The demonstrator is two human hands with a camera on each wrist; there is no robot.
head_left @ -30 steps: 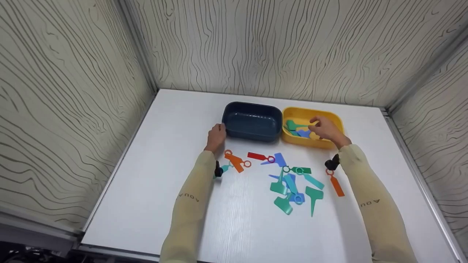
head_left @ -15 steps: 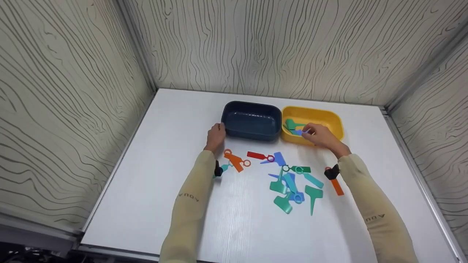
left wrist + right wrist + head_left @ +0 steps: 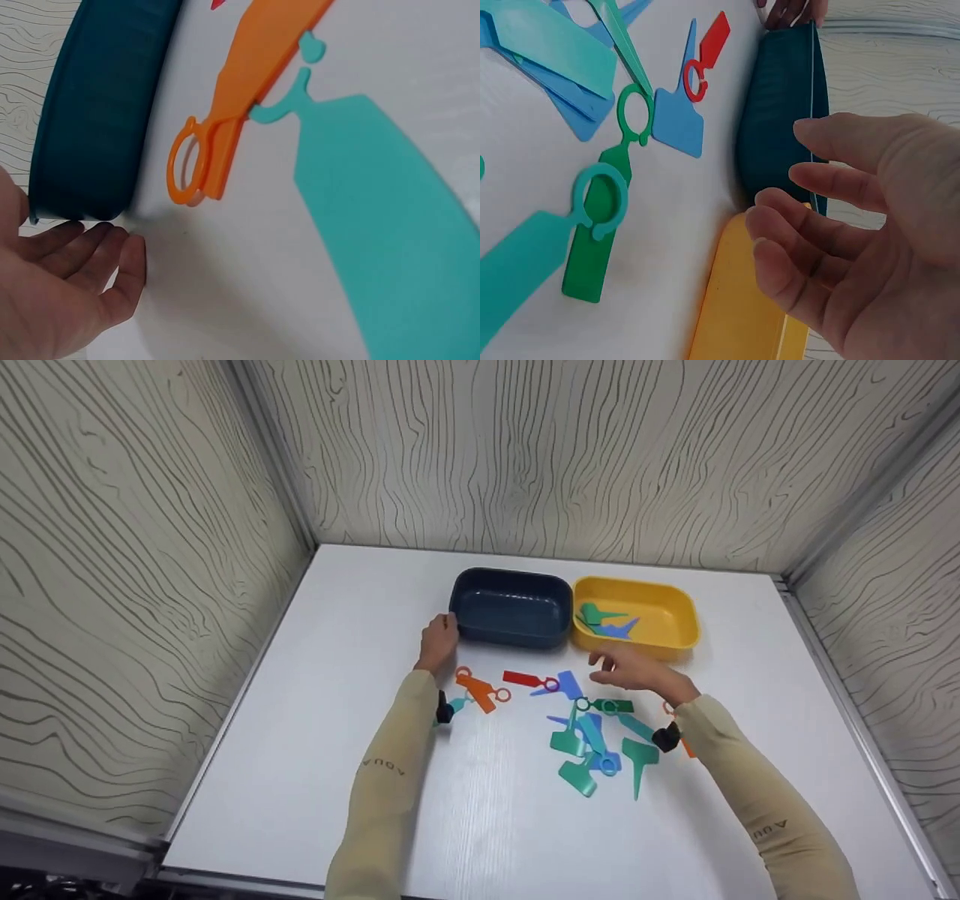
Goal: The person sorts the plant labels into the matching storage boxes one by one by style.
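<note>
Head view, right hand (image 3: 628,671): fingers spread, empty, above dark green tag (image 3: 613,706); pinching its ring seemed best.
Left hand (image 3: 437,637): relaxed, touched blue tray (image 3: 510,609).

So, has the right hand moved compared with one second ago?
Yes. The right hand has left the yellow plastic tray and come toward the person, above the scattered tags.

A white table (image 3: 337,720) is seen. On it a dark blue tub (image 3: 511,607) and a yellow tub (image 3: 675,622) are set side by side, touching; coloured plastic tags (image 3: 596,735) are scattered nearer the front.
</note>
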